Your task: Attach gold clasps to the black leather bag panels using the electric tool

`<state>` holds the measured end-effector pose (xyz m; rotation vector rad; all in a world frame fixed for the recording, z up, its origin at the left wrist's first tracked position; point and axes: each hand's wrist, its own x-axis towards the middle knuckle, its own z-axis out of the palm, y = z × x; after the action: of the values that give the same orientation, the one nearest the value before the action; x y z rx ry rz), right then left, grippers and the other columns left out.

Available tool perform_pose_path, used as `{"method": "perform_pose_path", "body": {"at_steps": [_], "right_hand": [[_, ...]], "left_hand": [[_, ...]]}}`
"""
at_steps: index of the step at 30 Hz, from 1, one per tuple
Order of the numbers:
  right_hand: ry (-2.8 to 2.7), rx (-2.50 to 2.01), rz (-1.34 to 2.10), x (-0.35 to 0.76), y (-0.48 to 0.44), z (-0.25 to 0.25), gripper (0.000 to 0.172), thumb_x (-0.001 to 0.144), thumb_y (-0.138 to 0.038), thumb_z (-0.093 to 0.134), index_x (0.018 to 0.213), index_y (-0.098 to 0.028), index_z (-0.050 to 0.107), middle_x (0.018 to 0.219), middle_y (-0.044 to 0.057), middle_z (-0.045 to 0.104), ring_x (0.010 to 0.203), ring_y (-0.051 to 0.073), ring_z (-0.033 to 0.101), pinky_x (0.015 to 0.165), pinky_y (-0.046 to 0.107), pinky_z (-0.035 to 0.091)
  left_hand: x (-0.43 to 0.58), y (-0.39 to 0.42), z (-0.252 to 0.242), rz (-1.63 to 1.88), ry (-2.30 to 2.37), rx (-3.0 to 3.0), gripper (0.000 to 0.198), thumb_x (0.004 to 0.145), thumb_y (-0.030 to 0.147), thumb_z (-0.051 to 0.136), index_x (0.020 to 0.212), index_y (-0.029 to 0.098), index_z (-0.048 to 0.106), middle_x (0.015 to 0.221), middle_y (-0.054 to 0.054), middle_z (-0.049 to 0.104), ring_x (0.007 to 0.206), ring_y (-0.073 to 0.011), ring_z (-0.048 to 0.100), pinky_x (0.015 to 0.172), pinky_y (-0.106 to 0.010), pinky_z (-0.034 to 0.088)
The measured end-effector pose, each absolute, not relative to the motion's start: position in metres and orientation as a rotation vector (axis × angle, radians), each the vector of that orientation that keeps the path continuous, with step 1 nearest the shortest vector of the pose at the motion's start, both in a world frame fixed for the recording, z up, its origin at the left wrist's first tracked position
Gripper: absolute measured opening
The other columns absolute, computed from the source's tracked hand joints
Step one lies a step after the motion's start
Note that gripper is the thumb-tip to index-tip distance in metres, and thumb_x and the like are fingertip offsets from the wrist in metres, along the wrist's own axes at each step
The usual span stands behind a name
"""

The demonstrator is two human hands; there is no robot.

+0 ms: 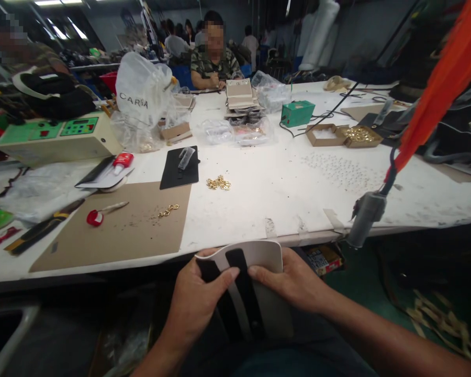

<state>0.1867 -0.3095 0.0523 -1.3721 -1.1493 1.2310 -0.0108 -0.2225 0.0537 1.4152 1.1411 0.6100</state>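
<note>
My left hand [206,293] grips the left edge of a pale, curved panel [269,256] with black strips on it, below the table's front edge. On the panel's right side my right hand [290,280] is closed, its thumb pressing near the upper end of a black strip [245,288]. The two thumbs point toward each other, a short way apart. Beyond the panel, on the white table [255,204], lie a small heap of gold rings [219,183] and a black piece [179,170] with a clear plastic bit on it.
A brown board [118,230] at the left bears a red-capped pot [94,218] and gold links [168,210]. A grey device [367,214] hangs at the right front. Farther back are boxes of gold parts [359,136], plastic bags [141,94] and a seated person [215,57].
</note>
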Motion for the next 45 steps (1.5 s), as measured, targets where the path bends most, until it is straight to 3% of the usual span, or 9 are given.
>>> {"method": "perform_pose_path", "body": {"at_steps": [5,17,23,26,30,35,38,41,45], "right_hand": [[-1.097,-1.646,1.295,0.203,-0.263,0.049,0.024,0.09,-0.035,0.068,0.097,-0.014,0.078,0.089,0.008,0.079,0.081,0.024,0.073,0.062,0.026,0.053],[-1.265,-2.144,1.061,0.205,-0.196,0.021,0.023,0.08,-0.031,0.069,0.092,-0.013,0.076,0.093,0.016,0.078,0.085,0.028,0.071,0.065,0.03,0.046],[-1.241,-2.155,1.054,0.205,-0.195,0.021,0.025,0.077,-0.03,0.069,0.093,-0.012,0.078,0.094,0.016,0.079,0.085,0.029,0.073,0.064,0.03,0.047],[-1.253,-2.144,1.048,0.205,-0.193,0.023,0.027,0.075,-0.029,0.071,0.096,-0.014,0.08,0.098,0.015,0.08,0.089,0.03,0.074,0.065,0.03,0.047],[-1.275,-2.122,1.055,0.204,-0.191,0.026,0.025,0.075,-0.03,0.074,0.095,-0.016,0.081,0.096,0.012,0.08,0.087,0.028,0.074,0.063,0.028,0.048],[-1.253,-2.091,1.024,0.239,-0.185,0.021,0.024,0.078,-0.038,0.082,0.091,-0.017,0.08,0.079,0.004,0.078,0.069,0.019,0.072,0.06,0.023,0.048],[-1.092,-2.176,0.819,0.295,-0.174,0.016,0.03,0.093,-0.037,0.073,0.114,-0.016,0.074,0.084,0.003,0.077,0.063,0.014,0.069,0.063,0.023,0.051],[-0.895,-2.277,0.595,0.361,-0.159,0.013,0.036,0.103,-0.036,0.064,0.131,-0.014,0.063,0.1,0.007,0.075,0.075,0.015,0.071,0.071,0.029,0.057],[-0.726,-2.356,0.459,0.427,-0.134,0.006,0.036,0.104,-0.04,0.064,0.131,-0.016,0.062,0.118,0.009,0.069,0.094,0.021,0.071,0.082,0.04,0.062]], "left_hand": [[0.012,-0.18,0.039,0.6,1.07,1.216,0.045,0.074,0.034,0.086,0.113,0.015,0.071,0.105,-0.009,0.081,0.091,-0.0273,0.077,0.082,-0.039,0.062],[0.04,-0.118,0.007,0.443,1.216,1.537,0.033,0.068,0.021,0.08,0.1,0.019,0.071,0.093,-0.007,0.08,0.087,-0.0277,0.075,0.078,-0.037,0.059],[0.029,-0.123,0.008,0.641,1.282,2.206,0.082,0.075,0.03,0.08,0.15,0.017,0.047,0.15,-0.019,0.057,0.138,-0.0378,0.054,0.115,-0.054,0.044],[0.022,-0.128,-0.001,0.769,1.056,2.536,0.058,0.083,0.035,0.075,0.139,0.024,0.062,0.154,-0.013,0.057,0.144,-0.039,0.048,0.119,-0.059,0.039],[0.02,-0.128,-0.022,0.729,0.808,2.551,0.026,0.091,0.04,0.069,0.112,0.028,0.078,0.129,-0.008,0.075,0.126,-0.0339,0.066,0.11,-0.054,0.051],[0.021,-0.12,-0.039,0.807,0.823,2.454,0.027,0.088,0.045,0.072,0.109,0.03,0.079,0.124,-0.006,0.078,0.122,-0.0329,0.068,0.108,-0.055,0.054],[0.02,-0.117,-0.042,0.836,0.834,2.443,0.027,0.086,0.046,0.075,0.107,0.03,0.079,0.121,-0.005,0.079,0.119,-0.0338,0.07,0.106,-0.057,0.056],[0.018,-0.115,-0.045,0.871,0.851,2.459,0.027,0.084,0.047,0.077,0.106,0.031,0.079,0.119,-0.004,0.079,0.117,-0.0349,0.071,0.102,-0.057,0.058],[0.016,-0.115,-0.052,0.91,0.858,2.514,0.029,0.084,0.048,0.078,0.108,0.032,0.077,0.12,-0.003,0.079,0.115,-0.035,0.072,0.098,-0.056,0.06]]}}
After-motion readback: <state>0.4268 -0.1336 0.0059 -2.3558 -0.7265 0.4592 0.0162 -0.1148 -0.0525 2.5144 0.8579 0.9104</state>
